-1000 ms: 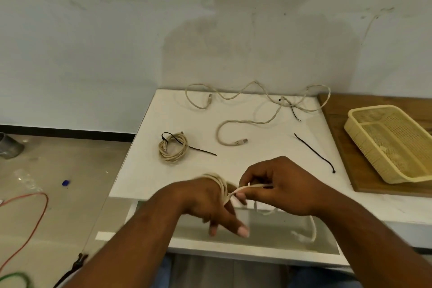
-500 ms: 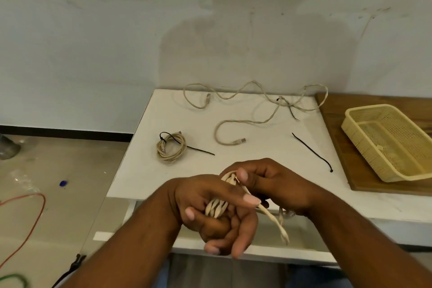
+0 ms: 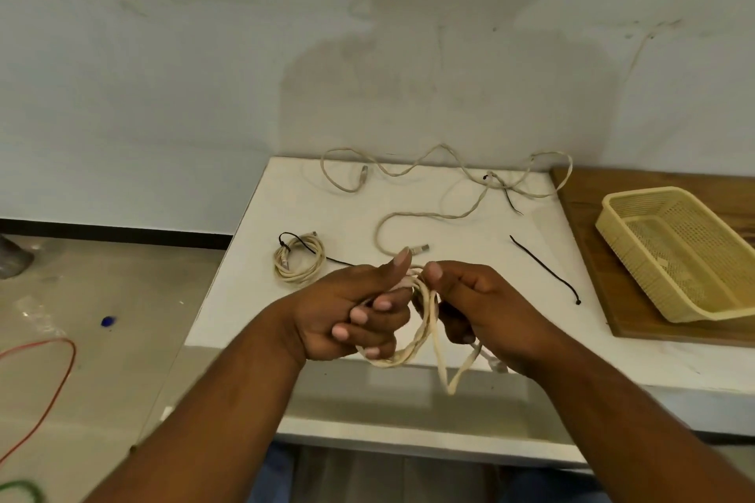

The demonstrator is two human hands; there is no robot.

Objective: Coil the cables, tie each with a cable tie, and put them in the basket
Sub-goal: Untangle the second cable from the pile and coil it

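one coil [image 3: 300, 262] lies tied on the desk [image 3: 457, 233]. the left hand [image 3: 347, 314] and right hand [image 3: 478, 310] both grip a half-wound cable [image 3: 425, 323], not yet tied. another cable [image 3: 441, 180] lies loose, a cable tie [image 3: 543, 270] waits, and the basket [image 3: 678, 253] looks empty.

A white table [image 3: 482, 257] stands against a pale, stained wall [image 3: 163, 53] with a black skirting [image 3: 122, 231]. A wooden board [image 3: 592, 184] lies on its right side. On the floor [image 3: 122, 290] to the left lie a red wire [image 3: 75, 357], a green wire [image 3: 18, 484] and a small blue object [image 3: 108, 321].
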